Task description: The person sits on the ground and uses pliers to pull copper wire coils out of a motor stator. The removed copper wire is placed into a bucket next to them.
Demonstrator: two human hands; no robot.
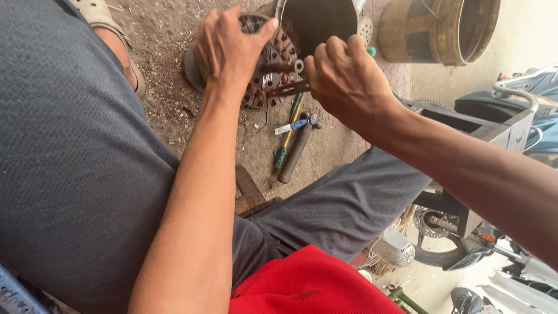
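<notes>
Motor stator (264, 70) under left hand (226, 49), right hand (349, 81) gripping flat tool (288, 89)

Grey trousers (75, 163) with a fine woven texture, a red shirt (314, 285), a rusty brown motor core (264, 70) with copper-coloured windings, a yellow-and-green screwdriver (288, 136), a dark brown hammer handle (295, 152), a tan drum (439, 29).

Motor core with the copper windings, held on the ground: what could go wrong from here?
1. The left hand grips the round motor core right beside the flat metal tool in the right hand; a slip could jab its fingers.
2. The tool tip works against the copper windings and might nick them.
3. A hammer and a screwdriver lie loose on the dirt just below and could be kicked or knelt on.
</notes>
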